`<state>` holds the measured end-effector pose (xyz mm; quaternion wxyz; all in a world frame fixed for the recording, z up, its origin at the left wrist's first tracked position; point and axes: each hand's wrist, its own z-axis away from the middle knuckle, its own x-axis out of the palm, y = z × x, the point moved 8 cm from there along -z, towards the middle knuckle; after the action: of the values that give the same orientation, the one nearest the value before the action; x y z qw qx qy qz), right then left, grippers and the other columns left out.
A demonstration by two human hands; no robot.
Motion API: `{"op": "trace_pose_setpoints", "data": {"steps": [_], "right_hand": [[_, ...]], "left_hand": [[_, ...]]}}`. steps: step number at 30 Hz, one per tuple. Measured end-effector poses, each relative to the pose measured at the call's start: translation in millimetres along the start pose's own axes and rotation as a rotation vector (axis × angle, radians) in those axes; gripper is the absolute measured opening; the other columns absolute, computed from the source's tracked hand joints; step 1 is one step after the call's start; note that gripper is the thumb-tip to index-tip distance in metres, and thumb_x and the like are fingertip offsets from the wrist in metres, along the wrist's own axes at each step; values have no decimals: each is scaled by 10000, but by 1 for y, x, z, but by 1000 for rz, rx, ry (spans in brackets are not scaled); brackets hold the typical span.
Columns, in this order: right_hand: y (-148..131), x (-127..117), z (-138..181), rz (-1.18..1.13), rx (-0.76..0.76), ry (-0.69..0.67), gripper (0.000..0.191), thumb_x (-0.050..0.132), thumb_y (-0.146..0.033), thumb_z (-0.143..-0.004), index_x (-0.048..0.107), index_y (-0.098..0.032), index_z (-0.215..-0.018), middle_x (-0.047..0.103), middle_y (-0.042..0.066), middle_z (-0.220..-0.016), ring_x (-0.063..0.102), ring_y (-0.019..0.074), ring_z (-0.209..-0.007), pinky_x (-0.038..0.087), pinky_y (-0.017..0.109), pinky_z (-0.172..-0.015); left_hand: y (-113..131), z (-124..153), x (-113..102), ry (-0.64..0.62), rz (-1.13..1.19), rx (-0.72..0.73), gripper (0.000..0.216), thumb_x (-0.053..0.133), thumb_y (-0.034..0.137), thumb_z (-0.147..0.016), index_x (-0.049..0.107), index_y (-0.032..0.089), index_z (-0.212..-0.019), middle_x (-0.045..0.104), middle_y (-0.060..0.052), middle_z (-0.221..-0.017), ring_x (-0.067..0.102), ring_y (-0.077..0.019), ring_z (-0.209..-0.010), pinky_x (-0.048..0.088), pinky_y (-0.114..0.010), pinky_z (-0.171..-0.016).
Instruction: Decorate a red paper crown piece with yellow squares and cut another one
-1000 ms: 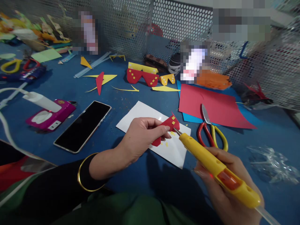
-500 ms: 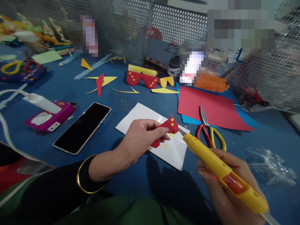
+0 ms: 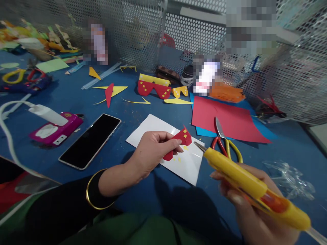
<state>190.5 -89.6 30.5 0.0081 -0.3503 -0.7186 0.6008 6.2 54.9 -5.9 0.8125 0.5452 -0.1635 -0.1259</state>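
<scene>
My left hand (image 3: 152,153) pinches a small folded red paper piece (image 3: 182,137) dotted with tiny yellow squares, holding it just above a white sheet (image 3: 189,163) on the blue table. My right hand (image 3: 251,207) is wrapped round a yellow glue gun (image 3: 252,189). Its metal tip points left and sits a short way right of the red piece, not touching it. A few loose yellow bits lie on the white sheet under the piece.
Red-and-yellow scissors (image 3: 224,144) lie beside a red sheet (image 3: 224,119). A black phone (image 3: 90,140) and a pink device (image 3: 55,127) with a white plug sit to the left. Red paper glasses (image 3: 153,87), paper scraps and a perforated metal screen (image 3: 143,30) are at the back. Crumpled clear plastic (image 3: 291,178) lies right.
The glue gun tip has drawn back to the right, away from the red paper piece it was touching. My left hand keeps hold of the piece in about the same place.
</scene>
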Motion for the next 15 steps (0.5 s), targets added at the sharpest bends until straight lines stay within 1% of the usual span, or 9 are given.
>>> {"op": "trace_pose_setpoints", "data": {"steps": [2, 5, 6, 7, 9, 11, 13, 15], "right_hand": [[7, -3, -3, -153, 106, 51, 293, 744, -454, -827, 696, -236, -1017, 748, 37, -850, 638, 171, -619, 526, 303, -552], [20, -6, -9, -269, 316, 167, 313, 696, -503, -856, 715, -204, -944, 723, 51, -810, 559, 127, -530, 400, 246, -423], [24, -6, -12, -306, 368, 189, 340, 668, -527, -875, 721, -196, -939, 708, 47, -795, 526, 111, -511, 365, 234, -408], [28, -6, -16, -358, 400, 196, 362, 650, -542, -888, 724, -194, -953, 698, 43, -807, 506, 98, -514, 363, 227, -415], [32, -5, -25, -487, 410, 202, 361, 688, -540, -865, 729, -201, -983, 691, 31, -871, 500, 80, -550, 418, 219, -472], [38, -7, -30, -594, 422, 208, 336, 807, -459, -765, 731, -206, -973, 679, 11, -909, 532, 76, -609, 477, 212, -547], [48, -7, -28, -626, 487, 192, 336, 888, -354, -644, 731, -195, -895, 669, 0, -854, 584, 96, -664, 513, 216, -600], [56, -9, -20, -591, 564, 140, 346, 907, -322, -592, 732, -183, -856, 671, 5, -779, 619, 124, -679, 529, 232, -614]], "left_hand": [[1, 0, 0, 7, -3, 2, 209, 775, 342, -783, 749, 163, -678, 751, -36, -717, 546, -72, -563, 412, -174, -522], [2, 1, -1, 24, -18, 12, 215, 778, 353, -769, 742, 169, -663, 752, -46, -724, 563, -91, -575, 425, -193, -519], [2, 1, -1, 25, -22, 17, 217, 779, 354, -765, 739, 171, -656, 753, -49, -726, 570, -97, -579, 432, -197, -519], [2, 0, -1, 24, -24, 21, 219, 779, 356, -763, 737, 173, -651, 752, -51, -727, 573, -100, -579, 439, -199, -518], [2, 0, -1, 22, -22, 22, 220, 781, 360, -757, 734, 176, -646, 750, -52, -725, 575, -102, -575, 451, -202, -513], [1, -1, 0, 18, -14, 10, 216, 787, 360, -746, 730, 179, -643, 745, -54, -721, 579, -108, -574, 463, -207, -507], [0, -1, 0, 15, -18, 2, 216, 790, 363, -739, 731, 178, -643, 733, -54, -704, 581, -117, -574, 469, -215, -499], [1, -2, 0, 17, -35, 23, 221, 787, 365, -744, 736, 173, -648, 717, -49, -680, 576, -117, -574, 464, -214, -504]]}}
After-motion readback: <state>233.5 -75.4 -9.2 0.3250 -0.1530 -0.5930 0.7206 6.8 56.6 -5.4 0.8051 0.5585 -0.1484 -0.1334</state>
